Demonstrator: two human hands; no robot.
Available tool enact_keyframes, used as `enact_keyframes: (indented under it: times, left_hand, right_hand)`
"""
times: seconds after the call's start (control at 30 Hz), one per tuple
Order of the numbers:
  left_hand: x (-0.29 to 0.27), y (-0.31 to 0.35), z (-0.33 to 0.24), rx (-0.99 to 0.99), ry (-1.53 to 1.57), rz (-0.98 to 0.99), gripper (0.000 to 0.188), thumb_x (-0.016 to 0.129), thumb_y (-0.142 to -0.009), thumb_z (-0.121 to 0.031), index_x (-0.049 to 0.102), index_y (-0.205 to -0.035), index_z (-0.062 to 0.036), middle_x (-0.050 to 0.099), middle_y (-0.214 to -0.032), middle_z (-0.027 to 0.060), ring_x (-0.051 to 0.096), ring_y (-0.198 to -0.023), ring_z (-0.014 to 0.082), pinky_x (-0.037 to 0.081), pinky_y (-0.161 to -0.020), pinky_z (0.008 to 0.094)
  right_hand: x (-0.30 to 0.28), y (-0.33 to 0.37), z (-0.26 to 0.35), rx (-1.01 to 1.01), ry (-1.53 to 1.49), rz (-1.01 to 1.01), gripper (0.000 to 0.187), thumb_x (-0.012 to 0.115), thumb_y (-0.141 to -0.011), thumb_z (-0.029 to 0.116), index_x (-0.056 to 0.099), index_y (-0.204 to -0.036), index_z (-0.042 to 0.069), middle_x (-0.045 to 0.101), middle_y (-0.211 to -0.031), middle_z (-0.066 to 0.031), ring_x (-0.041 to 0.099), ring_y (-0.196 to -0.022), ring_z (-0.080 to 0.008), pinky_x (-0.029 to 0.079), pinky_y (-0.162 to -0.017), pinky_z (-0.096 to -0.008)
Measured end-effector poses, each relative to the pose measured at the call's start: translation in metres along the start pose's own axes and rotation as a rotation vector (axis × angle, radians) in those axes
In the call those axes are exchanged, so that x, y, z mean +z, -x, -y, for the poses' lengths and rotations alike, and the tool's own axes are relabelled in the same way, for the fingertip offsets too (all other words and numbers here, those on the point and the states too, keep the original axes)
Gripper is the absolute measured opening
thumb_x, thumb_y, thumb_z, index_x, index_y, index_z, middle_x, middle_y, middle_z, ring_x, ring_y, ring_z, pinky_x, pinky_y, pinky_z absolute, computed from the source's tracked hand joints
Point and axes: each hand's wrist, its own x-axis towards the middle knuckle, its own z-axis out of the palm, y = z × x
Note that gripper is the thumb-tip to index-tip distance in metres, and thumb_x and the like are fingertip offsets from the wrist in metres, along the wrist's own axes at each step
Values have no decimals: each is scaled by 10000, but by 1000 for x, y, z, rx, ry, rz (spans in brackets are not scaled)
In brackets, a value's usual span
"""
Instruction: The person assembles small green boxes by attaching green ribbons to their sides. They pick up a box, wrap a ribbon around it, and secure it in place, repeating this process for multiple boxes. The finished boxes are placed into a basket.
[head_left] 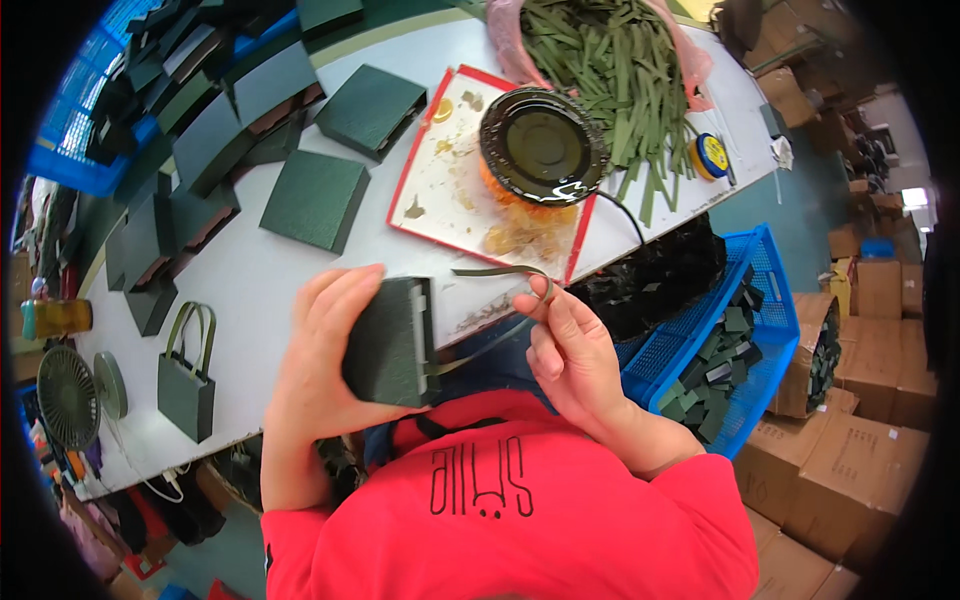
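Note:
My left hand (325, 345) is wrapped round a dark green box (385, 350), holding it tilted above the table's front edge. From the box's right side a narrow green strap (490, 347) runs up to my right hand (572, 350). There thumb and fingers pinch the strap, and its free end curls to the left over the table. Beyond the hands, a round black pot (545, 145) with dark, shiny contents stands on a white tray with a red rim (408, 180). Amber, glue-like residue is smeared over that tray.
Several green boxes (315, 200) lie at the left and back. A small green bag with handles (187, 385) stands near a fan (68, 397). Cut green straps (610, 80) are heaped in pink plastic. Right of the table are a blue crate (765, 350) and cartons (835, 480).

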Motion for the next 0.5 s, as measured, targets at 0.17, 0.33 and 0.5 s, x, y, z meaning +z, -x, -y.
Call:
enact_keyframes:
  times: [0.17,0.33,0.5]
  left_hand:
    - [-9,12,1,-84,-20,-23,1085,968,-494,-325,466,-1409,-28,541,-1357,174,492,-1243,401,423,-1034,490]
    - [-11,16,1,-90,-40,-3,1100,968,-484,-332,464,-1412,-22,548,-1341,173,495,-1225,401,428,-1024,496]
    - [-12,21,3,-86,-42,21,1125,966,-460,-322,458,-1418,-21,534,-1374,183,492,-1245,398,415,-1041,485]
  right_hand:
    - [-7,-6,20,-28,-111,-10,327,536,-1057,223,593,-1322,40,681,-1224,-108,479,-616,-33,415,-554,-188]
    - [-4,-10,26,11,-183,2,324,584,-1034,214,609,-1301,33,682,-1158,-93,472,-637,-30,408,-561,-190]
    - [-4,-10,29,68,-204,68,298,603,-1020,156,614,-1292,36,660,-1032,-41,466,-636,-29,398,-542,-183]
